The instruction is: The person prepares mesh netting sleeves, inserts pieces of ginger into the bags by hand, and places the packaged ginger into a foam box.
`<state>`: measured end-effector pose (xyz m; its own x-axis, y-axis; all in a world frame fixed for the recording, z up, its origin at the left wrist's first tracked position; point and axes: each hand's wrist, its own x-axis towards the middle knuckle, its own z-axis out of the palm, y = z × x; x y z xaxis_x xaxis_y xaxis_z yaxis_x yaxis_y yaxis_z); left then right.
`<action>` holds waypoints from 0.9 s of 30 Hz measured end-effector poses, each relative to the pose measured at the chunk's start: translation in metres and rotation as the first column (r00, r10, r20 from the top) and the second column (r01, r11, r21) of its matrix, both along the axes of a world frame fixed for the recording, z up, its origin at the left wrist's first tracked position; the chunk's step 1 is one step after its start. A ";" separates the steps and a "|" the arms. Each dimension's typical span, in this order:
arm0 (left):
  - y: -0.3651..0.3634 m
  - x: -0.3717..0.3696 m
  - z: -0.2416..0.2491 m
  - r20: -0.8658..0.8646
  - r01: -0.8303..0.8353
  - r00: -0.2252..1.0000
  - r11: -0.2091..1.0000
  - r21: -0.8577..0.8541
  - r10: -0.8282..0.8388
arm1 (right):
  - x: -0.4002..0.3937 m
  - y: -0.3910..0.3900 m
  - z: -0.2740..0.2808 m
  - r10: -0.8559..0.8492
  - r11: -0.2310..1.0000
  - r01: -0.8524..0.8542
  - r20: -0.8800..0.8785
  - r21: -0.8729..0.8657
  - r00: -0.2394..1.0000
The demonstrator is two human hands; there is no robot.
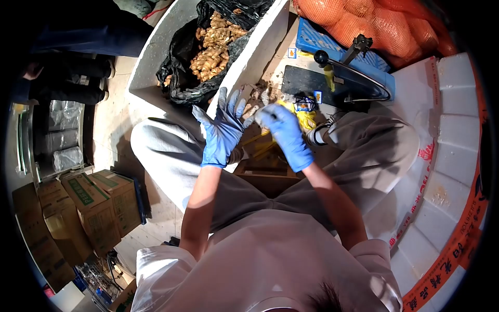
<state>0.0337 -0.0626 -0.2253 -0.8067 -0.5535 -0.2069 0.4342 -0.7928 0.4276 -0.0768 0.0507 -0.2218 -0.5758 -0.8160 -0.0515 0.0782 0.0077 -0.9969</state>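
Note:
My left hand, in a blue glove, is raised palm up with its fingers spread, beside the near edge of a white foam box. Nothing lies in it. Close to its right is my right hand, also blue-gloved, its fingers bent toward the left and smeared by motion. Ginger fills a black plastic bag inside the foam box. Past my right hand lie some yellow netting and a small printed label. A blue device with a dark plate and a knobbed metal lever stands beyond them.
Orange net sacks are piled at the upper right. White foam boxes with red tape line the right side. Cardboard boxes stand at lower left. Another person's dark-trousered legs are at upper left.

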 end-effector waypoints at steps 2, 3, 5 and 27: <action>0.006 -0.005 -0.002 0.053 -0.095 0.995 0.976 0.196 0.086 | 0.020 0.005 0.012 0.127 0.991 -0.106 -0.376 0.076 0.918; 0.009 -0.003 -0.006 0.109 -0.059 0.993 0.992 0.108 0.047 | 0.030 0.006 0.015 0.149 0.989 -0.140 -0.465 0.054 0.873; 0.019 -0.010 -0.010 0.159 -0.054 0.987 0.982 0.182 0.025 | 0.049 0.002 -0.002 0.065 0.996 -0.090 -0.487 -0.026 0.871; 0.031 -0.009 0.007 0.021 0.025 0.999 0.956 0.292 -0.032 | -0.002 0.004 -0.033 0.041 0.990 -0.005 0.258 -0.140 0.965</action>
<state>0.0251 -0.0317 -0.2179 -0.8137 -0.4433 -0.3759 0.4021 -0.8964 0.1867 -0.0787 0.0545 -0.2550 -0.5386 -0.8384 -0.0834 0.3360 -0.1229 -0.9338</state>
